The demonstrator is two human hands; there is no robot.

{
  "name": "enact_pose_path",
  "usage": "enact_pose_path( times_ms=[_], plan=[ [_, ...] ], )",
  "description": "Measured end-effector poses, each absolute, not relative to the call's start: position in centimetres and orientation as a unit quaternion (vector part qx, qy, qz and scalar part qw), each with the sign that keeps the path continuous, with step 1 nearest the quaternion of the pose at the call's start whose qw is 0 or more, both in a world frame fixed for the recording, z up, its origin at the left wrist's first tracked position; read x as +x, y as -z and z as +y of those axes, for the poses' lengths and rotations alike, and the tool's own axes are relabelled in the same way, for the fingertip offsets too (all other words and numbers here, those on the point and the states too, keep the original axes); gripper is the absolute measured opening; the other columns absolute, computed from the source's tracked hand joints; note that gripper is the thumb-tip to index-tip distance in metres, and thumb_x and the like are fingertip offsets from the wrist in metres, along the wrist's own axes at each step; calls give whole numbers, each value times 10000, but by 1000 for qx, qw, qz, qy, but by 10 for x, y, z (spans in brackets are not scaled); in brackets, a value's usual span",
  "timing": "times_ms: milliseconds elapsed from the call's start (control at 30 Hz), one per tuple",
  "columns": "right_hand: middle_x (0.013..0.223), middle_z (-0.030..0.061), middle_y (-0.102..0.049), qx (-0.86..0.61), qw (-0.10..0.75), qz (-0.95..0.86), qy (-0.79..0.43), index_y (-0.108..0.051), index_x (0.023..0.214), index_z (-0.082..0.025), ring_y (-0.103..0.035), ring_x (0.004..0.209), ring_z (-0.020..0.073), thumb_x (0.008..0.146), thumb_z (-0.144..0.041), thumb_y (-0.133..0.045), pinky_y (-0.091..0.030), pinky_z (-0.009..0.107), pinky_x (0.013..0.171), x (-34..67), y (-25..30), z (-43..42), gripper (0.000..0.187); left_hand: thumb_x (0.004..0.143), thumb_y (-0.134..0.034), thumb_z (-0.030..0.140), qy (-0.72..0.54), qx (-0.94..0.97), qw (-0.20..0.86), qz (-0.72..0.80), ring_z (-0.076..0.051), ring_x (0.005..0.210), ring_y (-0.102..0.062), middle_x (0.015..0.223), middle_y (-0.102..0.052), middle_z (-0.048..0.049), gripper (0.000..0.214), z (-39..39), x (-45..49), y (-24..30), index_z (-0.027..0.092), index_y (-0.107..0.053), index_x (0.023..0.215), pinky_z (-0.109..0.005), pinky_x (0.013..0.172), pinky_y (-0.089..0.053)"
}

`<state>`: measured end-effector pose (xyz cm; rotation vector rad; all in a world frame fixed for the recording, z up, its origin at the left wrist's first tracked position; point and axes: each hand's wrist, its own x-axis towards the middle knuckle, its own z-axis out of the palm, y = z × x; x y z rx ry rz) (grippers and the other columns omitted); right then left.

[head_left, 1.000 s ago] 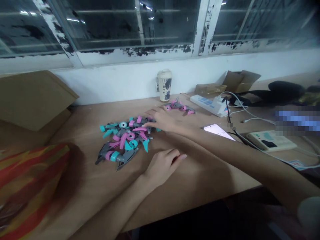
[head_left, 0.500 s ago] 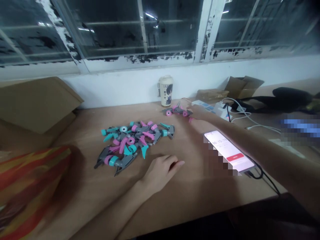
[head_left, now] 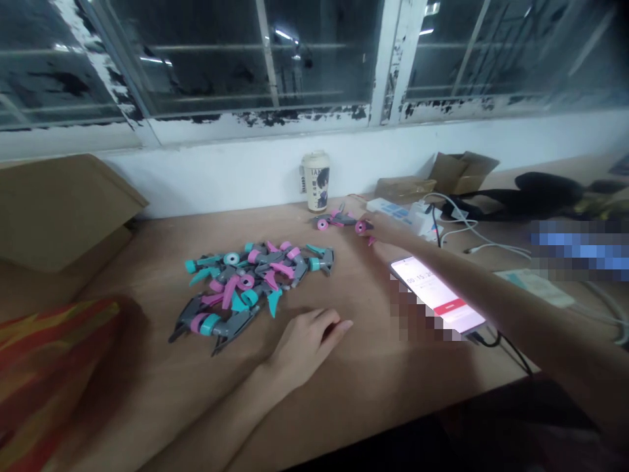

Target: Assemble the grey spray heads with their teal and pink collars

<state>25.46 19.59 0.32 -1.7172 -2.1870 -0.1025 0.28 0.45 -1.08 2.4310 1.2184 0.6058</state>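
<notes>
Palm down on the wooden table, my left hand (head_left: 307, 344) lies with its fingers curled and nothing visible in them. Left of it is a pile of grey spray heads (head_left: 260, 265) with pink and teal triggers and collars; the hand does not touch it. At the back, my right hand (head_left: 379, 229) is closed on a spray head (head_left: 361, 227), whose pink ring and pink trigger show beside and below the fingers. The rest of it is hidden by the hand. Just left of it lies another grey and pink spray head (head_left: 337, 219).
A lit phone (head_left: 442, 295) with a cable lies under my right forearm. Behind stand a paper cup (head_left: 316, 183), a power strip (head_left: 393, 210) with cables, and cardboard boxes (head_left: 462, 174). At left are a large carton (head_left: 63, 210) and a red-yellow bag (head_left: 54, 367).
The view has shifted, so most things sit a little further left. My right hand has drawn the pink-ringed spray head slightly right, away from its neighbour. My left hand has stayed in place.
</notes>
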Motion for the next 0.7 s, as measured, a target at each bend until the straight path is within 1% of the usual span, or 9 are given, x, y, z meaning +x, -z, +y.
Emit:
enact_pose_path(
  times_ms=[67,133,167,233,333,467,533,600,700],
  plan=[
    [1166,86,-558,-604,175,-775,61,-543,1127,-170,-566,1004,205,876,-323,-529,-473,425,851,248,-11,183,294,919,-399,349,-231,853,167,438,-132,639,-556,676,-569,14,304,5,2,11,179,-525,701,-253,603,-401],
    [1150,122,-587,-584,184,-786,85,-588,1052,-181,-529,1084,268,843,-268,-571,-366,515,944,237,-16,162,228,915,-404,344,-260,837,162,454,-137,644,-559,675,-570,13,271,7,-1,11,183,-521,731,-260,608,-412],
    [1139,116,-603,-568,187,-796,93,-590,1045,-192,-515,1109,284,840,-241,-567,-298,560,977,229,-16,149,212,911,-414,341,-280,824,166,464,-139,647,-563,684,-574,12,239,8,-2,10,185,-524,767,-261,608,-421],
    [1072,79,-646,-524,184,-826,98,-587,1041,-213,-520,1111,268,845,-230,-549,-200,575,1021,214,-11,117,200,893,-450,333,-328,789,187,485,-139,655,-574,725,-582,6,164,12,-4,9,187,-523,873,-260,604,-445],
    [1051,38,-666,-460,177,-866,88,-569,1058,-228,-555,1070,207,844,-199,-543,-113,526,1069,198,1,68,217,866,-492,328,-381,742,241,496,-149,720,-605,829,-592,-20,205,16,-6,9,187,-494,1016,-263,602,-485],
    [1022,17,-671,-388,232,-892,22,-548,1063,-238,-578,1034,193,856,-245,-541,-96,533,1062,194,8,33,207,834,-534,289,-388,730,299,477,-172,833,-621,980,-608,-58,274,15,-1,13,198,-494,1089,-287,636,-516],
    [1032,9,-668,-371,229,-900,-29,-536,1085,-248,-590,1019,192,846,-287,-560,-107,535,1060,195,7,28,244,818,-558,276,-377,730,333,463,-177,856,-627,1006,-625,-66,270,14,0,15,195,-517,1073,-295,671,-520],
    [1030,-7,-667,-360,214,-906,-63,-543,1083,-260,-604,988,184,828,-297,-589,-101,533,1067,193,5,28,261,808,-573,273,-360,726,379,447,-176,840,-633,954,-645,-63,229,16,1,18,181,-550,1016,-287,676,-519],
    [999,-17,-669,-357,217,-906,-70,-583,1035,-261,-612,960,168,806,-275,-621,-73,511,1087,188,3,30,232,773,-604,251,-353,697,458,424,-159,756,-627,858,-632,-40,226,21,-3,20,170,-558,980,-244,585,-515]
  ],
)
